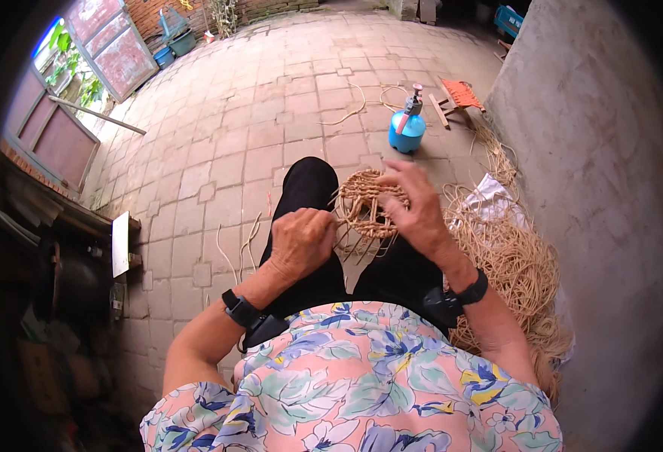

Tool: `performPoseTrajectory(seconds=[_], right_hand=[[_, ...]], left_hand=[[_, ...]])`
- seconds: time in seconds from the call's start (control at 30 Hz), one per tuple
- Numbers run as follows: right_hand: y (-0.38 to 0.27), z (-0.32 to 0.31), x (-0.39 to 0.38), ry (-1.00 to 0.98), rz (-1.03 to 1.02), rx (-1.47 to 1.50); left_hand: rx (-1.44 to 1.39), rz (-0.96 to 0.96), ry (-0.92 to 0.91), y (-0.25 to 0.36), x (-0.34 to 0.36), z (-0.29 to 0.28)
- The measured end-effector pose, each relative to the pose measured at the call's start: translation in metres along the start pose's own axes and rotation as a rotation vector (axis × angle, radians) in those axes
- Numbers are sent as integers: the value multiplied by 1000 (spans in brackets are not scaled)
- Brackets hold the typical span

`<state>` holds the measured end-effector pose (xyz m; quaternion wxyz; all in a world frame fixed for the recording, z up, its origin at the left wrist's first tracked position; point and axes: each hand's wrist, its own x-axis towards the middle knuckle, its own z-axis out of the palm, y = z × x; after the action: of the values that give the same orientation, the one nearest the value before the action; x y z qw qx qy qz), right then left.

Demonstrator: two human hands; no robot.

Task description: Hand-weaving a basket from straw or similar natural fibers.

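Observation:
A small round weave of tan cord (362, 183), like a little basket with openings and loose cord ends around its rim, sits over my lap between my knees. My left hand (301, 239) is closed at its left edge, with thumb and fingers pressed together on the rim; the fingertips are partly hidden. My right hand (419, 209) is over the right side of the weave, fingers bent and apart, slightly blurred. No cord can be made out between those fingers.
A large heap of tan cord (508, 279) lies on a white sack (489, 197) at my right, beside a grey wall (595, 173). Ahead stand a blue pump sprayer (407, 134) and a low orange-topped stool (463, 94). Loose cord strands (250, 239) lie on the paving at the left.

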<state>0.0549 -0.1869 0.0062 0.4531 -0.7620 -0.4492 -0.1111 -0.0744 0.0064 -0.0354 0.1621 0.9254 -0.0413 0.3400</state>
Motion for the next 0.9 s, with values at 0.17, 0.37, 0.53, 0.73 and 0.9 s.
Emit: performPoseTrajectory(seconds=[0.17, 0.37, 0.53, 0.73, 0.9], right_hand=[[28, -36, -36, 141, 156, 20], [24, -40, -76, -103, 269, -13], [33, -29, -83, -168, 260, 68], [43, -31, -84, -208, 316, 88], [48, -24, -85, -187, 342, 100]], left_hand=[[145, -387, -132, -47, -20, -28], [120, 68, -106, -17, 12, -37], [8, 68, -235, -14, 13, -23], [-189, -644, -143, -82, -33, -43], [107, -16, -163, -45, -3, -61]])
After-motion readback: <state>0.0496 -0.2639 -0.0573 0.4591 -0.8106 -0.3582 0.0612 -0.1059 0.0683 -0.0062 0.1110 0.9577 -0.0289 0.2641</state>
